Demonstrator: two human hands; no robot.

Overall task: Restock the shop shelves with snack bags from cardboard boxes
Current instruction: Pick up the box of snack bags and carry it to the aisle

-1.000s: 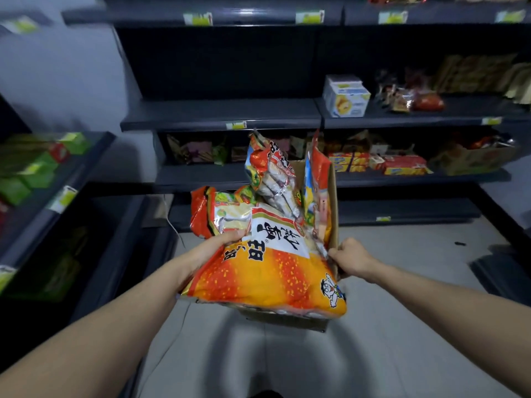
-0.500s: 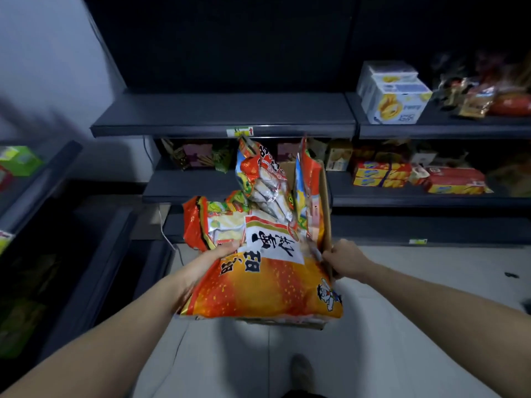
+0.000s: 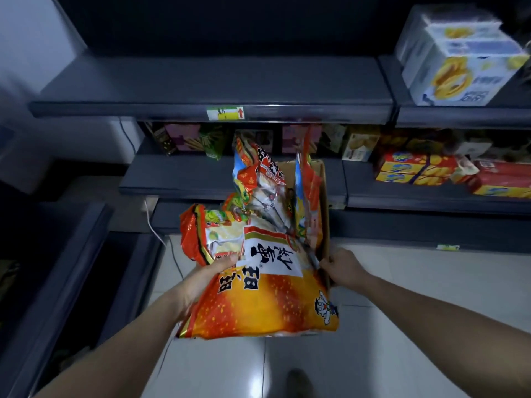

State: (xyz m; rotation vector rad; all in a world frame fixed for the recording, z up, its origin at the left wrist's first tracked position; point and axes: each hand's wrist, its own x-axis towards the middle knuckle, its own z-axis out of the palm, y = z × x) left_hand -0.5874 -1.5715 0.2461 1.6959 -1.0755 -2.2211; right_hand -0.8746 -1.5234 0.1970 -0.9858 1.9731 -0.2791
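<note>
I carry a cardboard box (image 3: 324, 208) stuffed with snack bags in front of me. A large orange snack bag (image 3: 267, 300) with a white label lies on top at the near side; red and orange bags (image 3: 258, 173) stick up behind it. My left hand (image 3: 207, 275) grips the box's left side, thumb on the orange bag. My right hand (image 3: 343, 267) holds the box's right wall, fingers curled round its edge. A bare dark shelf (image 3: 218, 81) lies straight ahead above the box.
The lower shelf (image 3: 184, 179) holds boxed snacks at its back. White cartons (image 3: 457, 58) stand on the shelf at upper right; red and yellow packs (image 3: 416, 170) sit below them. A dark shelf unit (image 3: 57, 268) runs along the left. A white cable (image 3: 156, 225) hangs near the floor.
I have stepped closer to the shelves with the box; the shelves look larger and nearer. Both hands keep the same hold on the box.
</note>
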